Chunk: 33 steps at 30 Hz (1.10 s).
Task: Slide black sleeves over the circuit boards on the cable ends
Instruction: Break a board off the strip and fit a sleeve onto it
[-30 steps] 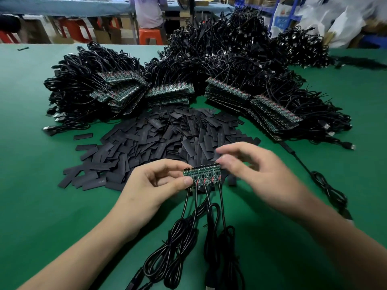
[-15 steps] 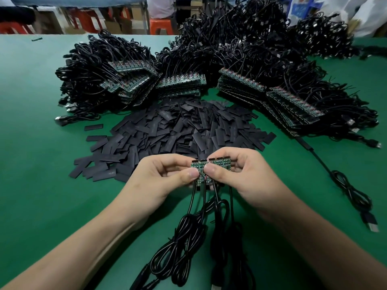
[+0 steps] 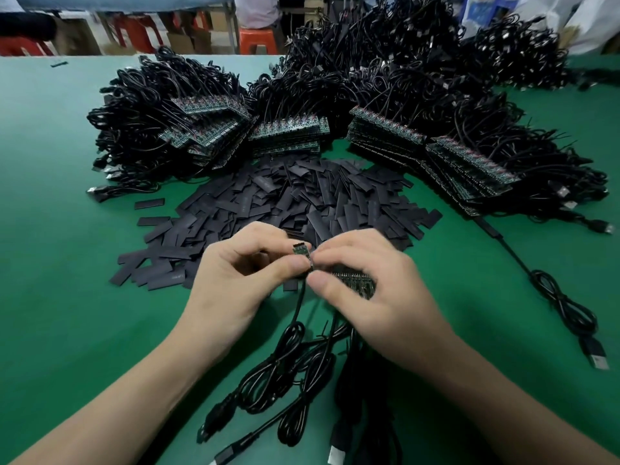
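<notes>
Orange stool point(image 3: 258, 40) beyond green table point(image 3: 50, 229)

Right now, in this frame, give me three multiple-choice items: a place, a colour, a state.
1. The sleeve pile lies: A on a stool; B on the table in front of the cable heaps; C in a box.
2. The table is: A red; B white; C green.
3. The left hand: A lies flat; B pinches a small circuit board; C grips a sleeve.
Key: 1 B, nearer than the heaps; 2 C, green all round; 3 B, thumb and forefinger close on it; the right hand grips the board strip.
</notes>
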### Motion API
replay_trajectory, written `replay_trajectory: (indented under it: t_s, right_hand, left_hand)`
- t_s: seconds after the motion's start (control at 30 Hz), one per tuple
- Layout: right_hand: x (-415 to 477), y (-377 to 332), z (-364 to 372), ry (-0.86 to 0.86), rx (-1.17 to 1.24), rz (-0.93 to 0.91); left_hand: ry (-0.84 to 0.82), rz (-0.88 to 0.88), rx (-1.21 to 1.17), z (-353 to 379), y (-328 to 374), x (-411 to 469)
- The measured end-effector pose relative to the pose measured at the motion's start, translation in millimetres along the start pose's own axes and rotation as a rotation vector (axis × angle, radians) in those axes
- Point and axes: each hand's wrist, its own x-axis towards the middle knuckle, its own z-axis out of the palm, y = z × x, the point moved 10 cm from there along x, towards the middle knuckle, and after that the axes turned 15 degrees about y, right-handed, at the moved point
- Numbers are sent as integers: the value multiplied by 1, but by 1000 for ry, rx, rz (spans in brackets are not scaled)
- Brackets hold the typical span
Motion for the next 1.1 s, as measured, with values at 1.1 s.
replay_trajectory:
  t_s: [1.1]
  right_hand:
    - [-3, 54, -2, -88, 159, 410]
  left_hand:
    - [64, 322, 541, -12, 6, 6]
